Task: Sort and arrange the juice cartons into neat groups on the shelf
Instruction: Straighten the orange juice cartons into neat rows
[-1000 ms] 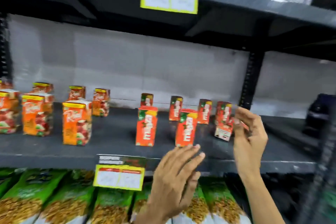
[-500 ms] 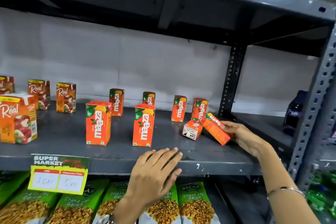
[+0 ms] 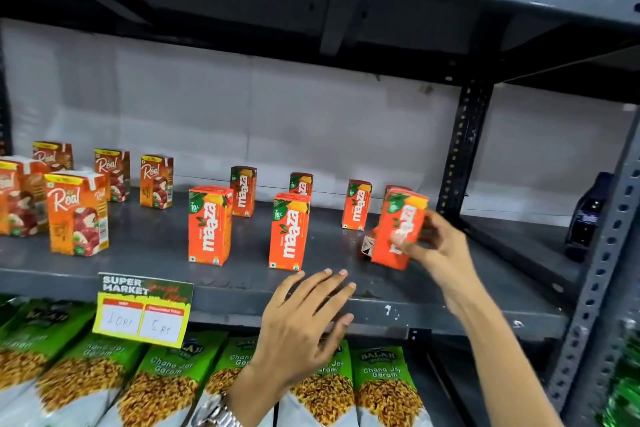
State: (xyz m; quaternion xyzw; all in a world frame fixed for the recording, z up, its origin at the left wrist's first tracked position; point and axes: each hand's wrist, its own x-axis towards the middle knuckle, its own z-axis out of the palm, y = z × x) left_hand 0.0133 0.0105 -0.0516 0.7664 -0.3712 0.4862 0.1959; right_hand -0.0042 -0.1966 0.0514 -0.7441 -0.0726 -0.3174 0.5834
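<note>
Orange Maaza cartons stand spread over the grey shelf: two in front and several behind. My right hand grips one Maaza carton nearly upright at the right end; a fallen carton lies just behind its base. My left hand hovers open at the shelf's front edge, holding nothing. Real cartons stand grouped at the left.
A price tag hangs on the shelf's front lip. Green snack bags fill the shelf below. A perforated upright post stands behind the held carton, another at the right, with a dark bottle beyond.
My right hand has picked the tilted Maaza carton off the shelf and turned it nearly upright. The left hand has stayed at the front edge. The view shifted slightly.
</note>
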